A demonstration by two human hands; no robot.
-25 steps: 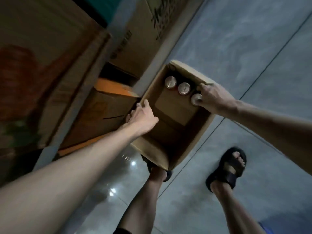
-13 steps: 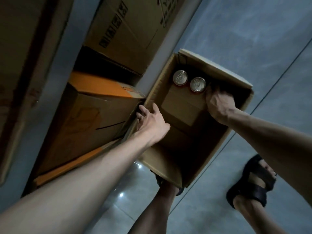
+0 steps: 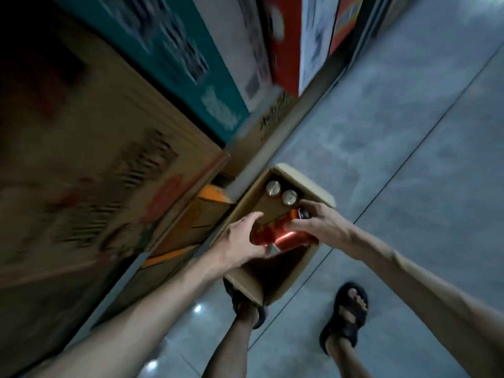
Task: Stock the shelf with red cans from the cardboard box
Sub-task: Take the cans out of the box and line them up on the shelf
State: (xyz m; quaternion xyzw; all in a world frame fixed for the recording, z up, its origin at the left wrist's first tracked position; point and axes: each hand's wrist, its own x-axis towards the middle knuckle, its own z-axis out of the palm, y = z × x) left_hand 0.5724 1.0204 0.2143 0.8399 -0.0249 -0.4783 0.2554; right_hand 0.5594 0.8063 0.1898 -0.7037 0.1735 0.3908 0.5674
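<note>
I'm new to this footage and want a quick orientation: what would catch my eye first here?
The red can stands out, bright in the dim scene, gripped mid-frame by the left hand and right hand over the open cardboard box. Behind it, one silver-topped can and a second can stand side by side in the box's far corner. At lower right, a black sandal rests on the grey floor.

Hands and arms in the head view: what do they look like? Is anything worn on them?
The left hand and right hand are bare: no gloves, no ring or watch that I can see. The left forearm and right forearm are uncovered as far as the picture shows, so no sleeves appear.
</note>
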